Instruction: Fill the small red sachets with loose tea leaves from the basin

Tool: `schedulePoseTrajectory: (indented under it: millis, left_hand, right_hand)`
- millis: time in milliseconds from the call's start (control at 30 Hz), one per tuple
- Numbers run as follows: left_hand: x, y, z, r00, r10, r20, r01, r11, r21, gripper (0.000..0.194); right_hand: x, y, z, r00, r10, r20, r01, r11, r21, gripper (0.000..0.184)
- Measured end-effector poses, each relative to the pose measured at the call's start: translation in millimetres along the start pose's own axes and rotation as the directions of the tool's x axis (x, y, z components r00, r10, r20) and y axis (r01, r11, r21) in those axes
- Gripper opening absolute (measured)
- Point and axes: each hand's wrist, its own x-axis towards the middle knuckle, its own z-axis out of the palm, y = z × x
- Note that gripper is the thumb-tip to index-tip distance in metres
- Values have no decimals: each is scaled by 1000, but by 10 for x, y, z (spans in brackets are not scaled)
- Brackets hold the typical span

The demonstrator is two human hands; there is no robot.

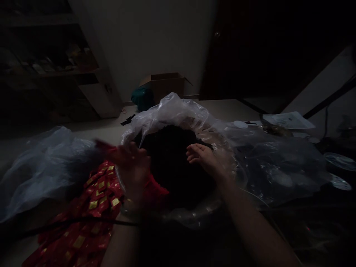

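A container lined with clear plastic (174, 105) holds a mass of dark loose material (172, 159). Over its left rim is my left hand (134, 163), smeared by motion, its fingers closed around a blurred red packet (108, 150) that sticks out to the left. My right hand (202, 157) hovers above the dark material with fingers curled together; whatever they hold is hidden. Inside the container's left side lies a piece of red material (157, 191). Many small red packets with gold labels (101, 198) are heaped beside the container, under my left forearm.
Clear plastic sheeting (47, 163) lies at the left, and a transparent bag (278, 167) at the right. A cardboard box (168, 85) and a teal bundle (142, 97) stand by the wall. A white tray (289, 120) is at the right. A dark cable (75, 220) crosses the lower left.
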Motion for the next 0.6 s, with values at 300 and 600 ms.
schedulePoseTrajectory:
  millis: [300, 600]
  left_hand:
    - [241, 52, -315, 993, 95, -68, 11, 507, 862, 32]
    - [433, -39, -691, 979, -107, -173, 131, -318, 939, 20]
  right_hand:
    - [0, 4, 25, 996, 76, 44, -73, 995, -73, 23]
    - [-10, 50, 16, 985, 111, 132, -87, 981, -173, 22]
